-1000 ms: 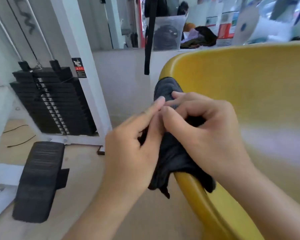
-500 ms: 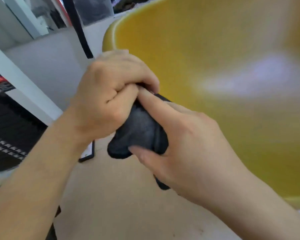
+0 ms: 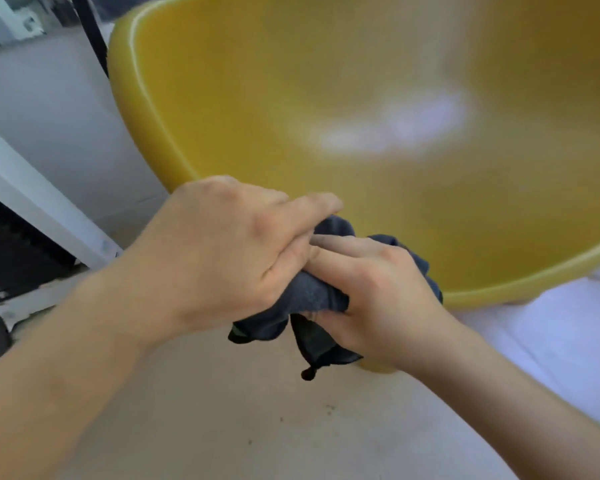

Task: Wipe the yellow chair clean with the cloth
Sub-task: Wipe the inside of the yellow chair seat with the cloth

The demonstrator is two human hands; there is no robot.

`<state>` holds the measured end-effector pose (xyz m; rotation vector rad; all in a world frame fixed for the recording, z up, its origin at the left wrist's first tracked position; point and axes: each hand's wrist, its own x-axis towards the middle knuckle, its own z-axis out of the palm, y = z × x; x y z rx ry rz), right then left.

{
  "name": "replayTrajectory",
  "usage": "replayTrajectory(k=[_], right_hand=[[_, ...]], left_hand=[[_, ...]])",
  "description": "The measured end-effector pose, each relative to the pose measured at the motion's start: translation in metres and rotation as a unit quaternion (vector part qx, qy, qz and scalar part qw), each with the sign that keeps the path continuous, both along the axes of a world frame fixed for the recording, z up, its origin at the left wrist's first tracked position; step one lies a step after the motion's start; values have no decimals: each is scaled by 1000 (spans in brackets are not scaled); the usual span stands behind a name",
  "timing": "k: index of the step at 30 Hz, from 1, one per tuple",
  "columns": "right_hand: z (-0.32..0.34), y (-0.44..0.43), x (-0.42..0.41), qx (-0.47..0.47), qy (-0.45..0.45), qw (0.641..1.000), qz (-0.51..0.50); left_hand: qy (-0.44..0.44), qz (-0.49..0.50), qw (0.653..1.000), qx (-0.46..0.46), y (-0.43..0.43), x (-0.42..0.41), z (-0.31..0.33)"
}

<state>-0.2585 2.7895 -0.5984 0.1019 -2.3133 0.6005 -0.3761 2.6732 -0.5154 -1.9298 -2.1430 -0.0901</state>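
The yellow chair fills the upper right of the head view, its glossy seat shell curving down to a rim at the lower right. A dark bunched cloth sits at the chair's front left rim, held between both hands. My left hand grips its upper part with curled fingers. My right hand holds the lower part, fingers over it and thumb underneath. Loose ends of the cloth hang down below the hands. Part of the rim is hidden behind the hands.
A white machine frame post slants across the left, with black weight plates behind it. A grey low wall stands at the upper left. Beige floor lies below the hands, and a pale surface runs along the right.
The view has dropped and closed in on the seat. Both hands with the cloth have slid from the chair's upper left edge down along the rim toward its front.
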Motion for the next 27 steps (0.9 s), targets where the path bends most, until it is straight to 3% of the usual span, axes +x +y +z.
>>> replayTrajectory(k=[4, 10, 15, 18, 21, 23, 27], right_hand=[[-18, 25, 32, -19, -14, 999, 29], [-42, 84, 98, -64, -190, 976, -90], [-16, 112, 115, -133, -309, 930, -148], [-12, 56, 95, -126, -248, 937, -209], [-20, 12, 82, -151, -185, 950, -200], [-32, 23, 84, -99, -151, 962, -206], [-61, 78, 111, -17, -130, 965, -229]], left_hand=[[3, 1, 999, -41, 6, 29, -14], [96, -15, 990, -99, 30, 54, -39], [89, -23, 989, -113, 49, 70, -51], [83, -40, 991, -94, 57, 71, -59], [33, 19, 992, -123, 58, 61, -52], [1, 23, 994, -108, 56, 58, -46], [57, 41, 992, -105, 62, 73, -47]])
